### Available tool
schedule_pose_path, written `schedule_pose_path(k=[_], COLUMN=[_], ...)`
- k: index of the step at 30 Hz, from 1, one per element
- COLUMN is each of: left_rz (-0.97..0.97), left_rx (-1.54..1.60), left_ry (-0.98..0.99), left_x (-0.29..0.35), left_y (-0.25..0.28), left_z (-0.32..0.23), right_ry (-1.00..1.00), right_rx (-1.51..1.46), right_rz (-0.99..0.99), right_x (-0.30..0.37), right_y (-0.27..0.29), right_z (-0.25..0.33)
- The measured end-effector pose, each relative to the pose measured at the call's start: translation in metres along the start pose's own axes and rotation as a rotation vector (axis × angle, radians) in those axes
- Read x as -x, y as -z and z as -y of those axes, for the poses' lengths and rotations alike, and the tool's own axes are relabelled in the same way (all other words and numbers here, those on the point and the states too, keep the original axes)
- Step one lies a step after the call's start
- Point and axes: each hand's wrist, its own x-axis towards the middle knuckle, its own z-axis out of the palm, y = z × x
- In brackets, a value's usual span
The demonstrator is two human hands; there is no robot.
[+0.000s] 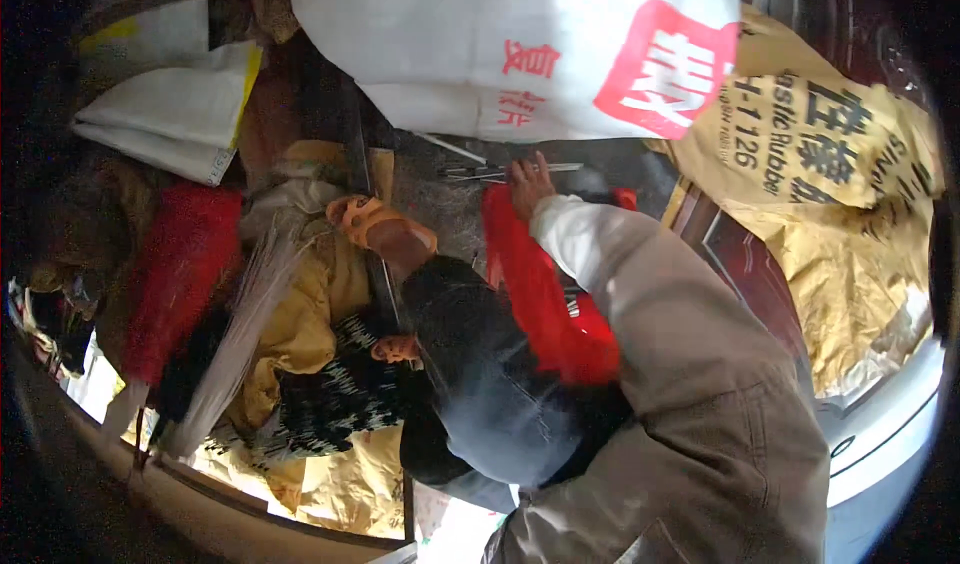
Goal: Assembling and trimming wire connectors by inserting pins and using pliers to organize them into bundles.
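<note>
My right hand (530,186), in a white cuff and tan sleeve, reaches forward from the lower right. Its fingers are stretched out and slightly apart, with the tips at several thin, pale rods (480,173) on the dark floor. Under the wrist and along the forearm lies a long piece of red cloth (540,294), partly hidden by the sleeve. A small white marking shows on it. My left hand is not in view.
A large white sack (450,44) with red print hangs over the top. Crumpled brown paper sacks (830,264) stand at the right. At the left are a folded white sack (170,114), red cloth (190,264) and a pale streaked bundle (250,334). Feet in orange sandals (385,226) stand mid-floor.
</note>
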Motion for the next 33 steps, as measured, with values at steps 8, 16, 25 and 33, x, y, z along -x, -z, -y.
schedule_pose_path(k=[8, 16, 25, 33], left_rz=[-0.191, -0.433, -0.727, -1.114], left_rx=[-0.033, 0.074, 1.261, 1.262], left_ry=[0.126, -0.003, 0.535, 0.964], left_x=[0.030, 0.029, 0.080, 0.154], left_y=[0.092, 0.169, 0.284, 0.299], left_z=[-0.013, -0.051, -0.162, -0.140], right_ry=[0.219, 0.429, 1.228, 1.568], right_rx=[-0.364, -0.806, -0.946, -0.793], right_rz=[0.200, -0.197, -0.143, 0.328], right_x=[0.023, 0.100, 0.209, 0.277], right_y=[0.300, 0.517, 0.571, 0.584], right_z=[-0.028, 0.021, 0.176, 0.244])
